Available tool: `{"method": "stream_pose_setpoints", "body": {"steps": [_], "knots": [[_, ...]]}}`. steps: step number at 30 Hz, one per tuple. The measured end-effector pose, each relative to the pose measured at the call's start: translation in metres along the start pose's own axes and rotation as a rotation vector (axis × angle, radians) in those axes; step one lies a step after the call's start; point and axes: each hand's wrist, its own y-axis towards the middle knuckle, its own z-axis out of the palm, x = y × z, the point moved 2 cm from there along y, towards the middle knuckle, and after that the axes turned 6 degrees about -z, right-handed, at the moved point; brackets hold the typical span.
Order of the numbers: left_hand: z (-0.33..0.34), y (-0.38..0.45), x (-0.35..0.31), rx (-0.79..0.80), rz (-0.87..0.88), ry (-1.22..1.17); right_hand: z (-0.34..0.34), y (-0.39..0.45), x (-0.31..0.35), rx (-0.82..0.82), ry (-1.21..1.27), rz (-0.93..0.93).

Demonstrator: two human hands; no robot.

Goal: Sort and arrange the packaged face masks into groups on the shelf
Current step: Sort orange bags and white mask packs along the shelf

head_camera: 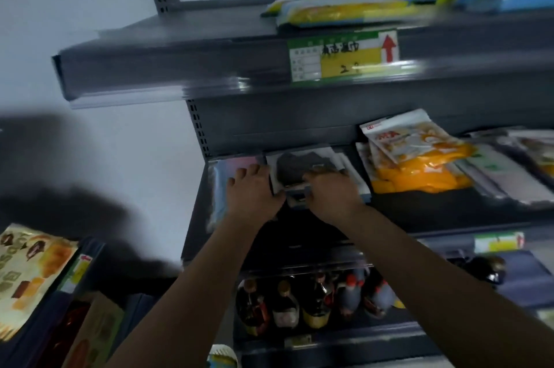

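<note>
Both my hands reach onto the middle shelf (449, 211) of a dark grey rack. My left hand (253, 191) rests on the left edge of a stack of clear packets showing dark masks (302, 167), its fingers spread over a pale pink and blue packet (227, 179) at the shelf's left end. My right hand (331, 192) grips the front right of the same dark mask stack. To the right lie orange and white packets (419, 164), then several grey and white packets (503, 170). The picture is motion-blurred.
The top shelf holds yellow and blue packets (344, 9) above a green and yellow price tag (344, 54). Bottles (314, 301) stand on the lower shelf. A neighbouring rack at the left carries a printed snack bag (27, 277) and boxes. A white wall lies behind.
</note>
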Motion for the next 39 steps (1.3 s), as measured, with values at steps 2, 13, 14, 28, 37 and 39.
{"method": "stream_pose_setpoints", "body": {"steps": [2,13,14,28,37,39], "knots": [[0.003,0.001,-0.024,0.025,0.068,0.041,-0.009,-0.012,-0.018,0.015,-0.083,0.034],[0.02,-0.032,-0.186,0.033,0.29,0.055,-0.042,-0.112,-0.143,0.007,-0.198,0.248],[0.023,-0.038,-0.203,0.032,0.304,0.046,-0.045,-0.124,-0.157,0.002,-0.201,0.257],[0.071,-0.105,-0.399,0.023,0.478,0.038,-0.067,-0.265,-0.316,-0.007,-0.207,0.428],[0.103,-0.093,-0.481,0.058,0.499,0.032,-0.068,-0.297,-0.396,0.001,-0.155,0.53],[0.112,-0.084,-0.494,0.067,0.491,0.019,-0.066,-0.295,-0.416,0.006,-0.143,0.539]]}}
